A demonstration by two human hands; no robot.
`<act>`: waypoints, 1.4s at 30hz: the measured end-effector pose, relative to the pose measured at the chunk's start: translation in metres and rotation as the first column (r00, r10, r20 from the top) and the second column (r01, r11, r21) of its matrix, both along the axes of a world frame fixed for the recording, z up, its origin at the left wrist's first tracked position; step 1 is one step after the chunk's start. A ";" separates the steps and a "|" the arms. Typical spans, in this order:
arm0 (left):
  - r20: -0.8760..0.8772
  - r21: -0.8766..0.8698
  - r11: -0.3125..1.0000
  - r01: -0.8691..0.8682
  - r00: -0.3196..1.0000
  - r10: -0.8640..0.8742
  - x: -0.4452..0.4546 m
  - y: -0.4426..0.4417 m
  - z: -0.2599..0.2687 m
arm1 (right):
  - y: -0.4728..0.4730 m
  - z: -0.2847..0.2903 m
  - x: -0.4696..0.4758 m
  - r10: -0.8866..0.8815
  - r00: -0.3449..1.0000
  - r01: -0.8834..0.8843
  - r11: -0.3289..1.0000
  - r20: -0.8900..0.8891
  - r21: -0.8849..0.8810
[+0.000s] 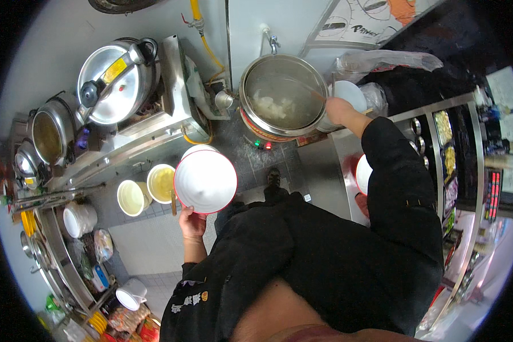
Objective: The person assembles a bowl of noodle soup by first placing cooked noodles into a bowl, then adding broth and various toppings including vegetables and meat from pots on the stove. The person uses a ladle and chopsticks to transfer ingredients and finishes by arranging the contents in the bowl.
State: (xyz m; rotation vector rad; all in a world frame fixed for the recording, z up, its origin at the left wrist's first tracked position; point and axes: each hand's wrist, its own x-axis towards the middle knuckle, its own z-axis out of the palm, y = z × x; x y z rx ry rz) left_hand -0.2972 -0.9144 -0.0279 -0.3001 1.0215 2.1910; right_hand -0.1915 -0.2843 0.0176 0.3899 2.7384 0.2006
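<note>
My left hand (192,222) grips the rim of a white bowl with a red edge (206,181), held out over the floor with its inside facing up; nothing shows in it. My right hand (340,112) is closed around the handle of a utensil at the right rim of a large round metal pot (283,96). The utensil's brownish part reaches over the pot, and its far end is hard to make out. Cloudy liquid fills the pot, with pale pieces (271,107) gathered at its left side. A white bucket (350,96) stands just right of the pot, behind my right hand.
A tap (274,42) is on the wall behind the pot. Left are a stove (175,89), a lidded pressure cooker (111,85) and tubs of yellowish liquid (130,198). On the right, a steel counter (346,171) holds another red-rimmed bowl (362,174), with another person's hand (362,203) beside it.
</note>
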 end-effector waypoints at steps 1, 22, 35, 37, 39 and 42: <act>0.006 0.000 1.000 -0.028 1.000 0.028 0.006 0.007 0.000 | 0.006 -0.003 -0.011 0.011 0.983 -0.003 0.999 0.183 -0.047; 0.122 -0.061 0.992 -0.111 0.985 0.118 0.062 0.111 0.036 | -0.030 -0.092 0.049 -0.454 0.425 0.307 -0.741 0.783 -0.597; 0.216 -0.014 1.000 -0.008 0.976 0.011 0.033 0.121 -0.019 | 0.014 -0.032 0.068 -0.720 0.464 0.620 -0.151 0.515 -0.770; 0.213 0.010 1.000 0.008 0.977 -0.010 0.035 0.117 -0.021 | 0.019 -0.051 0.054 -0.715 0.444 0.601 -0.209 0.540 -0.771; 0.199 0.005 1.000 0.004 0.980 -0.005 0.039 0.116 -0.017 | 0.009 -0.066 0.038 -0.709 0.426 0.582 -0.261 0.563 -0.770; 0.200 -0.040 0.998 -0.043 0.979 0.050 0.046 0.105 -0.013 | -0.002 -0.106 0.017 -0.595 0.488 0.551 -0.357 0.638 -0.754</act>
